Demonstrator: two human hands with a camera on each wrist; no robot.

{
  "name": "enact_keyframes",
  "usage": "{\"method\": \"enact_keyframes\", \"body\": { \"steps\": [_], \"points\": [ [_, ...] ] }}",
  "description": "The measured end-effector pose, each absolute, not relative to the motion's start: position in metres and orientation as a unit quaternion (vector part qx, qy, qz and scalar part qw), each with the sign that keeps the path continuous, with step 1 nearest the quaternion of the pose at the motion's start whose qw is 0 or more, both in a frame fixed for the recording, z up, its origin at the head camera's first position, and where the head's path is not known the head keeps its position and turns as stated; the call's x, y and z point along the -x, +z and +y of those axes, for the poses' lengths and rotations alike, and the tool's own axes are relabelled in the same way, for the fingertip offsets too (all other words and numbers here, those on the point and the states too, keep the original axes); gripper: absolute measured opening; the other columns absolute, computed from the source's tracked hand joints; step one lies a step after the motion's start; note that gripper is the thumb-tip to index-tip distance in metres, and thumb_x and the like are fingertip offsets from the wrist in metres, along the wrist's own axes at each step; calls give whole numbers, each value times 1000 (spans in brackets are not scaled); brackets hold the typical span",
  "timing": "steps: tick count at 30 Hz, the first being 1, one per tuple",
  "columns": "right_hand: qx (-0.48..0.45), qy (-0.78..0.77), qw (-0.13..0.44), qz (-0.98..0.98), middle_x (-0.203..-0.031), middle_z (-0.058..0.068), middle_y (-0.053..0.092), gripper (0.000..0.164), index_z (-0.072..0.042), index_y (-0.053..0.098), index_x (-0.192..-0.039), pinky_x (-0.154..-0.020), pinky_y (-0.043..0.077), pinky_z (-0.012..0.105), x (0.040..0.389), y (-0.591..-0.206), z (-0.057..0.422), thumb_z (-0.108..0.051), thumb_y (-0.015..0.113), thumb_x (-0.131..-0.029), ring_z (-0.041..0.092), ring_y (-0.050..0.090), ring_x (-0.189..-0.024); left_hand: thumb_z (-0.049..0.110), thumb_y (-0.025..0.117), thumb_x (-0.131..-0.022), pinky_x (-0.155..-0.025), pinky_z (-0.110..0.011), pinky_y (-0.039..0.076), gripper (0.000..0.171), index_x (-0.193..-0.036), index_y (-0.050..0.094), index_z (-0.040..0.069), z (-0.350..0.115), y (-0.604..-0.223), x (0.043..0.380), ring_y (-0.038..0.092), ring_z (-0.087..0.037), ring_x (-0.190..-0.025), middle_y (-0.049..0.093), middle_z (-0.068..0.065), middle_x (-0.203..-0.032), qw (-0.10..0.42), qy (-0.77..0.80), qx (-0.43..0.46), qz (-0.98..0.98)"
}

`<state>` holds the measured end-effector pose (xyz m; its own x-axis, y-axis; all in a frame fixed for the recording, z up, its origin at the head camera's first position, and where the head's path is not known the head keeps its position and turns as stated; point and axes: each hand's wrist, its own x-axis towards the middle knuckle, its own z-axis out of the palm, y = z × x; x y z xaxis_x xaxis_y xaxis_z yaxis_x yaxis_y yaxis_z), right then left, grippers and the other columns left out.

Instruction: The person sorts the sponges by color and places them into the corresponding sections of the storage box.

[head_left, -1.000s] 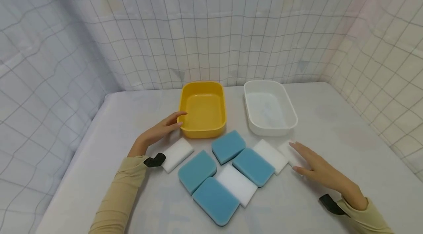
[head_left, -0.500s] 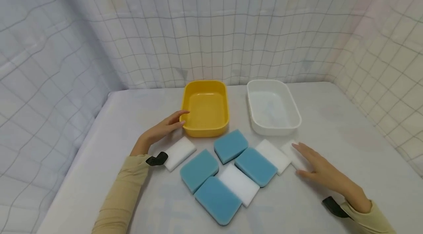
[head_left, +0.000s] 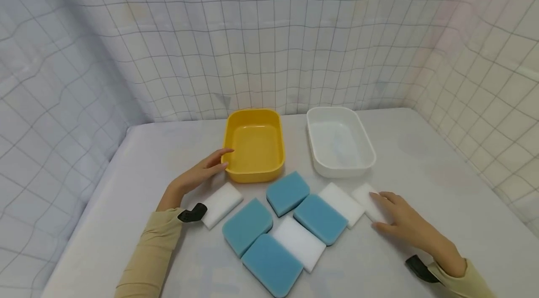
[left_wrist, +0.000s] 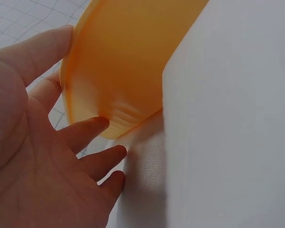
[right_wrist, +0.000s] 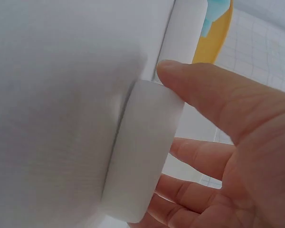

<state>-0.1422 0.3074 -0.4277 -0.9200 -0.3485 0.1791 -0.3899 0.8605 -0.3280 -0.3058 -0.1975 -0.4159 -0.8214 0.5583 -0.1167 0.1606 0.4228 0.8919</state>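
i judge i'm at the pick-up: my left hand (head_left: 198, 175) lies loose at the yellow tub (head_left: 254, 150), my right hand (head_left: 404, 223) spreads wide over the rightmost white sponge (head_left: 367, 200) on the bench (head_left: 202, 265), so next i'd need to pinch it.

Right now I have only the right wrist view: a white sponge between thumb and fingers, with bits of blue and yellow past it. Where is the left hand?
Observer: The left hand is at the left rim of the yellow container, a fingertip reaching over it.
Operator: I see two white sponges at most. How many are there on the table?
Observer: The head view shows four.
Operator: And what stands beside the yellow container?
Observer: A white container, to its right, with a gap between the two.
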Motion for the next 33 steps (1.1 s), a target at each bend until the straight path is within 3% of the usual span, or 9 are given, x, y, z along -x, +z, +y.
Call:
{"method": "enact_keyframes", "body": {
  "steps": [13,26,31,33],
  "points": [
    [-179,167,95,-965,-119,26,55,64,5,52,-127,-84,48,56,133,-425,309,-18,77,-73,42,53,-107,38,41,-99,-114,-64,8,51,-146,25,25,-196,-415,301,4,-38,-146,9,-13,-159,200,481,-219,825],
    [-225,147,191,-944,-113,18,59,66,4,57,-120,-72,51,47,135,-412,312,-15,83,-63,32,59,-97,39,45,-98,-116,-61,11,51,-145,28,28,-195,-418,300,13,-35,-146,18,-8,-157,182,482,-218,829],
    [-244,151,222,-932,-112,16,59,67,4,59,-119,-68,52,41,141,-408,308,-13,85,-59,29,58,-95,36,45,-99,-114,-57,24,51,-146,26,27,-197,-415,301,24,-36,-141,16,-11,-157,193,499,-225,814],
    [-248,153,234,-927,-111,16,60,68,5,60,-118,-67,52,33,143,-407,307,-10,85,-57,28,58,-93,34,44,-99,-112,-53,30,52,-147,24,25,-197,-416,300,30,-36,-138,14,-13,-157,207,510,-226,804]
  ]
}}
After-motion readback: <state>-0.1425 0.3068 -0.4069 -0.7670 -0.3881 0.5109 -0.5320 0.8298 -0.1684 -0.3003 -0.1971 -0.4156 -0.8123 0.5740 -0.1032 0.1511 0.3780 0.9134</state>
